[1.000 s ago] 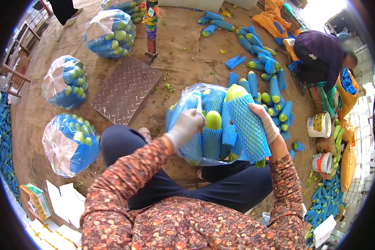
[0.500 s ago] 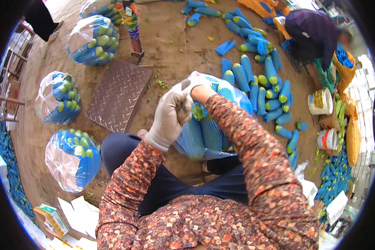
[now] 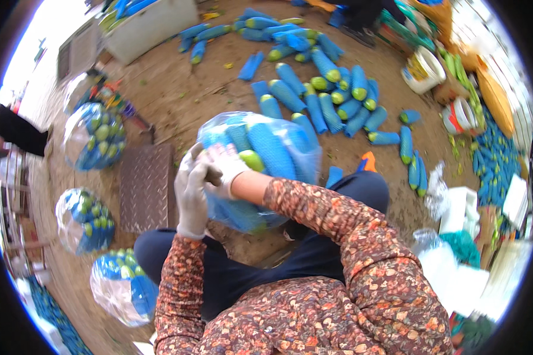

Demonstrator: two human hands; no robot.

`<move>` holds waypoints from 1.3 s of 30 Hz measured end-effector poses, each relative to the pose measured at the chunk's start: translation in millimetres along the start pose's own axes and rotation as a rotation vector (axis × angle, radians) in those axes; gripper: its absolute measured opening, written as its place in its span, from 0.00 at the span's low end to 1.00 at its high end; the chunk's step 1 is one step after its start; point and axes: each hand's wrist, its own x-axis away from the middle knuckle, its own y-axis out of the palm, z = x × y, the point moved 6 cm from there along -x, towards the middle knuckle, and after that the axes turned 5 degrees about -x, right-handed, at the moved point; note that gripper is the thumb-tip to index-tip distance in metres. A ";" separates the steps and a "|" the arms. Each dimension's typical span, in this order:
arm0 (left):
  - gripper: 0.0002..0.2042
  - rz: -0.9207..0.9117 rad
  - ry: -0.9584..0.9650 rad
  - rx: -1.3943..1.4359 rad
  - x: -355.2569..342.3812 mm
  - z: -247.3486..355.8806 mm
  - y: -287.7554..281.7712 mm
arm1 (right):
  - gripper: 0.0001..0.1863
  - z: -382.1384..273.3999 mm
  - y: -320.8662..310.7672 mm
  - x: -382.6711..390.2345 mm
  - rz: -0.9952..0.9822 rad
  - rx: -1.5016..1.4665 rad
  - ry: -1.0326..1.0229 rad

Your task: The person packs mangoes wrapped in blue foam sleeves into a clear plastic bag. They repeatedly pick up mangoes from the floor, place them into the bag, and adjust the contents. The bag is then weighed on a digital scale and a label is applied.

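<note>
A clear plastic bag (image 3: 305, 133) stands between my knees, packed with green gourds (image 3: 271, 151) in blue foam net sleeves. My right hand (image 3: 226, 171), in a pale glove, is at the bag's left side, its fingers over the plastic. Close beside it, my left hand (image 3: 192, 192) is gloved too, with bent fingers drawn together at the bag's edge. Motion blur and the crossing fingers hide part of the plastic they hold. One bare green gourd end (image 3: 251, 160) shows just beyond my right wrist.
Three filled bags (image 3: 98, 136) (image 3: 86, 220) (image 3: 124, 284) stand at left, by a brown tread plate (image 3: 148, 189). Sleeved gourds (image 3: 331, 112) lie scattered ahead. Buckets (image 3: 423, 70) and an orange sack (image 3: 494, 100) are at right. A white bin (image 3: 154, 29) stands at the far left.
The view has turned, and the surroundings have shifted. The bag now sits farther left in view, with gourds lying across its top. Both hands have moved left and lower. The co-worker is mostly out of view.
</note>
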 end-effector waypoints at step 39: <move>0.37 -0.288 0.103 -1.056 -53.7 -132.8 36.3 | 0.43 223.9 351.7 657.9 0.283 -0.853 1.994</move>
